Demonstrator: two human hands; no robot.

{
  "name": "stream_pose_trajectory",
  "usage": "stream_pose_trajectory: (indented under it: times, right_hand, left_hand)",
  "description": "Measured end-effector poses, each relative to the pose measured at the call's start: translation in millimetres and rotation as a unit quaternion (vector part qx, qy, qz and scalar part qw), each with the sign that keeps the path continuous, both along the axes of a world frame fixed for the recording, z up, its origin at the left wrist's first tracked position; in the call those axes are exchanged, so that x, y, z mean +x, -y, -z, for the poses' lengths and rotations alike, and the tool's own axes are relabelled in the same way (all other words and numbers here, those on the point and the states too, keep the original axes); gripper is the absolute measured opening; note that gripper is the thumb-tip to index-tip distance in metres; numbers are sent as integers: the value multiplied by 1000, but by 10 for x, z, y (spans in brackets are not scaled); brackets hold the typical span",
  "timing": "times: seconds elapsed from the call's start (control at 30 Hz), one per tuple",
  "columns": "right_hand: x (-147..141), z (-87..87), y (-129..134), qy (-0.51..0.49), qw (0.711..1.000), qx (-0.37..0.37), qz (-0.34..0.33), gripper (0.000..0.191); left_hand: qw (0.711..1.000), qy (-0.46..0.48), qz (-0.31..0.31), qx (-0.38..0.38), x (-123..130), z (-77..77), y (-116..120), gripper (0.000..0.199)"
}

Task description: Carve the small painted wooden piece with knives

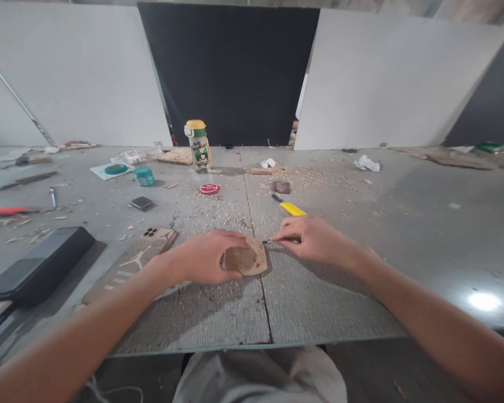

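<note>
My left hand (212, 254) is wrapped round the left side of a small, flat wooden piece (240, 259), its thumb along the near edge and fingers along the far edge. The piece lies on the tabletop. It has a rounded brown area in the middle and small red and green marks on its right part. My right hand (313, 238) pinches a slim carving tool (267, 242), whose metal tip points left at the right edge of the wooden piece; contact is hard to tell. A yellow utility knife (292, 209) lies just beyond my right hand.
To the left are a phone (138, 257) and a dark, long box (37, 266). Farther back stand a drink bottle (200, 148) and a teal jar (144, 176). A red round lid (209, 188), a brown block (281, 187), crumpled tissue (367, 163) and wood shavings are scattered about.
</note>
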State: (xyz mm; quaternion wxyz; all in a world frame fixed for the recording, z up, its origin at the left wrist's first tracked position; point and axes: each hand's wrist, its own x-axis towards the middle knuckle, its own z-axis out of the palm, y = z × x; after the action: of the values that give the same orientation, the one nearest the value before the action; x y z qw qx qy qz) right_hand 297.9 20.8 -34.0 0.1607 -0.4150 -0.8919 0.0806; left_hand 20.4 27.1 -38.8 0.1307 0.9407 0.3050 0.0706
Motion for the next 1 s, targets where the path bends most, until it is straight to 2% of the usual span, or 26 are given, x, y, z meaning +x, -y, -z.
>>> stream_pose_trajectory:
  times: [0.27,0.47,0.7,0.9,1.0]
  right_hand:
    - [-45,-6,39,-8,1000,-3,-6,23]
    - [-119,-16,133,34,998,29,33,23]
    - [-39,36,18,28,999,36,-28,23]
    - [-107,42,137,53,997,50,37,25]
    - [-78,56,84,50,998,46,15,24]
  left_hand:
    - [1000,9,7,-4,33,-44,9,49]
    - [1000,10,10,-9,44,-55,9,42]
    - [1000,13,16,-10,39,-50,6,40]
    - [999,9,27,-18,56,-75,5,33]
    - [999,-6,42,-32,69,-111,15,30]
